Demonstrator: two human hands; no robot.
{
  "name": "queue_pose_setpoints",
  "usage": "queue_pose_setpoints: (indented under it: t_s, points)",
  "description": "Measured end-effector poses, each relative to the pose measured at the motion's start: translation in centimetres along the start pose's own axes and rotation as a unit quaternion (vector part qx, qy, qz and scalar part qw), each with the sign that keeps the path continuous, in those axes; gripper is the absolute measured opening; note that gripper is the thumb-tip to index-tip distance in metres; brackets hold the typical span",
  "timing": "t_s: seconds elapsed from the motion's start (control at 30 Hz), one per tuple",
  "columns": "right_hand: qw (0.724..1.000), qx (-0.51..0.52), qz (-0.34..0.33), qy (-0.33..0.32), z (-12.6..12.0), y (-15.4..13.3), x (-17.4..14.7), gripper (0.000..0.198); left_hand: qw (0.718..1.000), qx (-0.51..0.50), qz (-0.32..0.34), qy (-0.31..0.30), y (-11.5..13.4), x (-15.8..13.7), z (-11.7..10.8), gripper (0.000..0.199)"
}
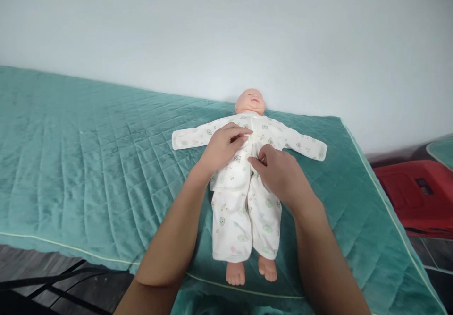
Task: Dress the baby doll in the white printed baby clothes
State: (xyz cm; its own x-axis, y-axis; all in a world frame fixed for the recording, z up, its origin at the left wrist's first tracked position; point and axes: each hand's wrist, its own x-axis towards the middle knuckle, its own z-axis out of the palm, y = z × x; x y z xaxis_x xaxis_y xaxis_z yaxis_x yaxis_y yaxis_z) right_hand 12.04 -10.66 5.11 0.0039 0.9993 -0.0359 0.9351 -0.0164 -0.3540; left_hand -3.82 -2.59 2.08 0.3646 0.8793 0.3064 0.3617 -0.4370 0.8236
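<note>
Our fingers, left hand [228, 145] and right hand [278, 166], bend at the shirt [236, 169] front (gripping or not, we can't tell) on the doll [250, 102] atop the quilt [113, 164]; we'd judge it light, soft, best pinched by its front edges

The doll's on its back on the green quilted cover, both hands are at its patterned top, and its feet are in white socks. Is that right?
Not quite: its feet aren't in socks; the head view shows them bare. The rest holds: the doll lies on its back on the green quilted cover, with the left hand and right hand at its patterned top.
</note>
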Motion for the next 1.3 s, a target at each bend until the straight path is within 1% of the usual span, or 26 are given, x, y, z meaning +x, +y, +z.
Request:
queue_pose_setpoints:
  t_s: [0.1,0.17,0.2,0.3,0.37,0.4,0.5,0.57,0.67,0.77,0.87,0.93,1.1,1.3]
  points:
    - [1.000,-0.016,0.018,-0.002,-0.1,0.0,-0.3,0.024,1.000,-0.005,-0.009,0.006,0.0,0.0,-0.2,0.023]
    - [1.000,-0.021,0.014,0.000,-0.1,0.0,-0.4,0.022,1.000,-0.020,-0.022,-0.006,0.2,-0.2,-0.6,0.020]
    - [1.000,-0.021,0.007,0.001,-0.1,0.0,-0.4,0.022,0.999,-0.031,-0.033,-0.026,0.3,-0.3,-0.8,0.019]
    - [1.000,-0.012,-0.017,-0.001,-0.1,0.4,-0.2,0.023,0.989,-0.068,-0.063,-0.113,0.8,-0.7,-1.5,0.023]
    - [1.000,0.001,-0.030,-0.003,-0.1,0.7,0.0,0.023,0.984,-0.070,-0.062,-0.154,1.1,-0.9,-1.7,0.020]
    - [0.999,0.009,-0.037,-0.003,-0.1,0.9,0.0,0.023,0.983,-0.060,-0.056,-0.163,1.2,-0.9,-1.7,0.018]
    - [0.998,0.042,-0.056,-0.001,-0.1,1.4,0.3,0.023,0.986,0.000,-0.034,-0.161,1.4,-0.8,-1.4,0.010]
    - [0.995,0.078,-0.058,-0.005,-0.1,1.7,0.4,0.024,0.987,0.033,-0.018,-0.158,1.4,-0.8,-1.3,0.008]
    - [0.987,0.145,-0.061,-0.016,-0.3,2.2,0.6,0.025,0.985,0.028,-0.011,-0.172,1.4,-0.8,-1.6,0.010]
    - [0.971,0.228,-0.059,-0.039,-0.4,2.8,0.8,0.025,0.977,-0.033,-0.043,-0.205,1.1,-0.9,-2.1,0.014]
    - [0.938,0.336,-0.037,-0.073,-0.2,3.3,1.0,0.024,0.963,-0.112,-0.069,-0.236,0.9,-1.0,-2.5,0.021]
    - [0.916,0.391,-0.032,-0.089,0.0,3.6,1.2,0.026,0.957,-0.146,-0.073,-0.239,0.9,-1.1,-2.5,0.023]
    - [0.879,0.459,-0.046,-0.120,0.5,4.4,1.7,0.033,0.945,-0.185,-0.091,-0.253,1.3,-1.0,-2.0,0.026]
    - [0.856,0.498,-0.053,-0.130,0.7,4.9,2.1,0.037,0.942,-0.209,-0.104,-0.242,1.3,-1.0,-1.6,0.022]
